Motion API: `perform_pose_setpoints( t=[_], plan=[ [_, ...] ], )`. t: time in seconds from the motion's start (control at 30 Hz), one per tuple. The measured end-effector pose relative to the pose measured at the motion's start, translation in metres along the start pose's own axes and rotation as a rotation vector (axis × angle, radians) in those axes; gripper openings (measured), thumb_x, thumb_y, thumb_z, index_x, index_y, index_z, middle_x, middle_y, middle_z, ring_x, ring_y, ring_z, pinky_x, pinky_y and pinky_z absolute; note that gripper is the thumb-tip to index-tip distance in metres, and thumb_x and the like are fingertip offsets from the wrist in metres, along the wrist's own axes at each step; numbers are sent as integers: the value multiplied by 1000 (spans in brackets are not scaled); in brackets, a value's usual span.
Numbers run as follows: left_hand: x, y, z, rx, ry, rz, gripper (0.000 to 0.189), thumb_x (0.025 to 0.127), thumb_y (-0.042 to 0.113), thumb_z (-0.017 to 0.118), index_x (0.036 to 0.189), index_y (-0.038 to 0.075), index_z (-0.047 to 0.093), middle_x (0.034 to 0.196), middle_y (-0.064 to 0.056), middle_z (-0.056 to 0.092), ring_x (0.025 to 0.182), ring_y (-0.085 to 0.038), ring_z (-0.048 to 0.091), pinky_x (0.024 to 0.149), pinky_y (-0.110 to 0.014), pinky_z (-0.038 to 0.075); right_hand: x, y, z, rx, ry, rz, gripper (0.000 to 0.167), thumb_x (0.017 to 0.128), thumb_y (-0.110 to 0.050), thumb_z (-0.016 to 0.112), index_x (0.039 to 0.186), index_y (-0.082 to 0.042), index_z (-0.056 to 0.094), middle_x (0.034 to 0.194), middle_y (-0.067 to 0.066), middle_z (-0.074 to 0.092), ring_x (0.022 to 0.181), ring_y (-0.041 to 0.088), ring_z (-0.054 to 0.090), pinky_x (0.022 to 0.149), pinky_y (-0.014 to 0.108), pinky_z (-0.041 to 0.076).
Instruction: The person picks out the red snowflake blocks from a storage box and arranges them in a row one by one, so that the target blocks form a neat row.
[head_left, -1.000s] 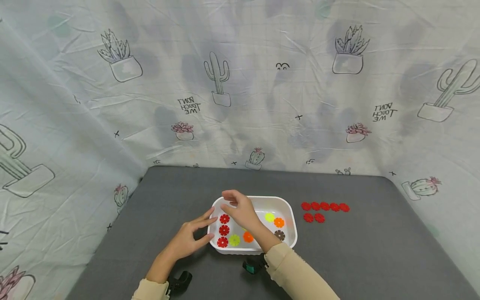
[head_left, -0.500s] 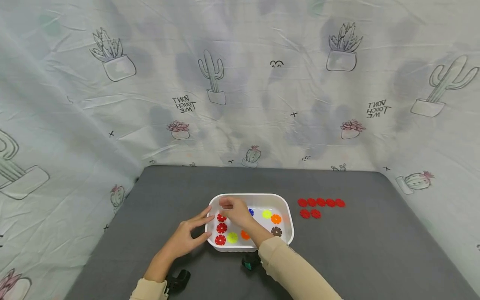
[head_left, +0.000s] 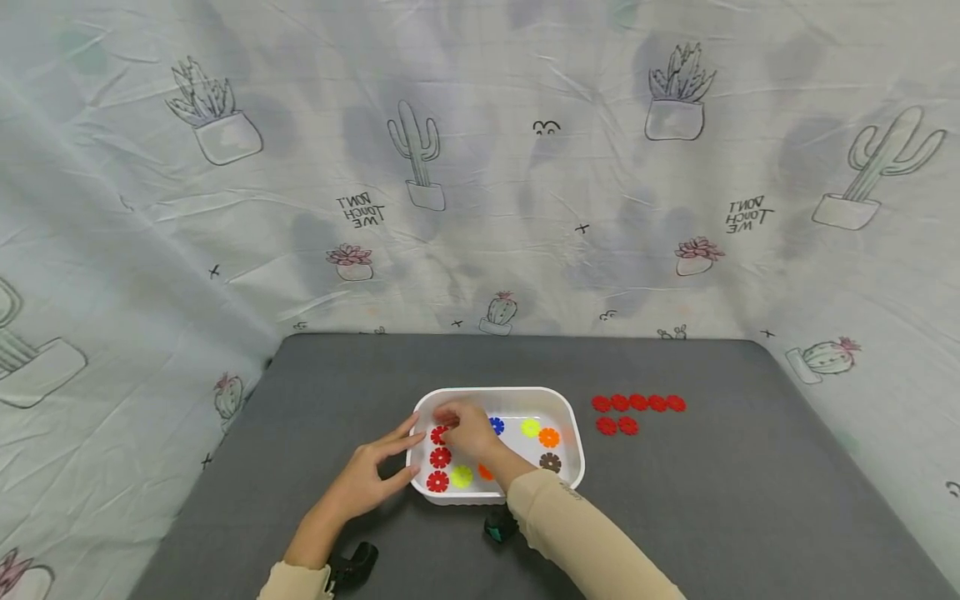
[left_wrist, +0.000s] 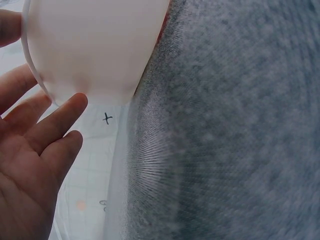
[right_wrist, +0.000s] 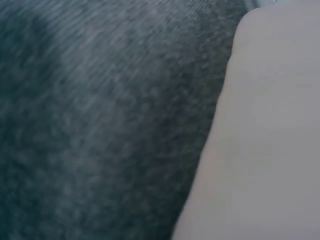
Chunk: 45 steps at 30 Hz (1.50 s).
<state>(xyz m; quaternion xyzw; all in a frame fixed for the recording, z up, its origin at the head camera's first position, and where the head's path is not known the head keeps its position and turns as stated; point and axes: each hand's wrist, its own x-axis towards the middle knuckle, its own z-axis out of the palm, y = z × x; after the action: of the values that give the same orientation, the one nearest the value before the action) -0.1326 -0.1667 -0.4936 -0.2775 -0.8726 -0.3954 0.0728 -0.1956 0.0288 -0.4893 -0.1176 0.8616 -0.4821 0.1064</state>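
A white plastic tray holds several coloured snowflake discs. Three red discs form a column along its left side. Spread fingers of my left hand touch the tray's left rim; in the left wrist view, fingers of that left hand lie against the tray wall. My right hand reaches inside the tray, fingers bent downward, thumb overlapping the farthest red disc. I cannot tell whether it pinches a disc. The right wrist view shows only the tray's outer wall and the tabletop.
Beside the right forearm lie blue, yellow, orange and brown discs in the tray. A yellow-green disc sits near the red column. Several red discs lie in two rows on the grey table.
My right hand has lowered into the tray's far left part, its fingers drawing in toward the farthest red disc. A blue disc has come into sight. The left hand stays at the rim.
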Motion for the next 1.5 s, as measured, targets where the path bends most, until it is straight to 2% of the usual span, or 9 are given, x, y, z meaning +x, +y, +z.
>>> perform_pose_setpoints(
  t=[0.2, 0.43, 0.7, 1.0, 1.17, 1.33, 1.5],
  plan=[
    [0, 0, -1, 6, 1, -12, 44, 88, 27, 68, 129, 11, 61, 148, -2, 42, 132, -27, 45, 98, -51, 44, 0, 0, 1, -31, -10, -32, 38, 81, 9, 63, 115, -7, 66, 110, 4, 67, 99, 18, 60, 91, 34, 50],
    [0, -1, 0, 14, -1, -6, 44, 88, 26, 67, 129, 11, 60, 148, -2, 42, 132, -27, 45, 97, -51, 45, -1, 0, 3, -158, -29, -96, 36, 81, 8, 64, 114, -7, 66, 109, 4, 66, 98, 16, 59, 92, 33, 50],
    [1, -3, 1, 21, 4, 8, 44, 88, 25, 68, 129, 11, 60, 148, -3, 42, 131, -27, 45, 97, -50, 45, 1, -3, 4, -274, -71, -82, 32, 84, 0, 67, 114, -10, 64, 113, 3, 61, 101, 15, 54, 97, 33, 47],
    [2, -2, 0, 10, -1, 16, 45, 85, 22, 70, 128, 10, 61, 147, -5, 43, 131, -29, 46, 97, -49, 46, 2, -1, 3, -365, -83, -137, 20, 83, -5, 70, 101, -13, 68, 109, 4, 55, 98, 15, 50, 93, 31, 47],
    [0, -3, 0, 15, 2, 20, 46, 85, 20, 71, 128, 8, 61, 147, -7, 43, 130, -30, 47, 98, -44, 46, 0, -2, 4, -390, -79, -126, 20, 84, -7, 70, 102, -13, 67, 108, 4, 53, 97, 16, 51, 94, 32, 48],
    [1, -1, 1, 27, -3, -7, 46, 85, 21, 71, 128, 8, 60, 147, -7, 43, 131, -29, 46, 99, -46, 45, -1, -3, 3, -361, -71, -106, 22, 84, -5, 68, 105, -12, 67, 110, 4, 55, 98, 16, 52, 95, 33, 48],
    [1, 0, 3, 31, 9, -14, 45, 84, 13, 71, 126, 3, 61, 145, -13, 44, 129, -34, 46, 97, -50, 45, -1, -4, 1, -312, -42, -103, 28, 84, -6, 67, 111, -10, 67, 112, 4, 61, 98, 16, 54, 94, 34, 49]
  ],
)
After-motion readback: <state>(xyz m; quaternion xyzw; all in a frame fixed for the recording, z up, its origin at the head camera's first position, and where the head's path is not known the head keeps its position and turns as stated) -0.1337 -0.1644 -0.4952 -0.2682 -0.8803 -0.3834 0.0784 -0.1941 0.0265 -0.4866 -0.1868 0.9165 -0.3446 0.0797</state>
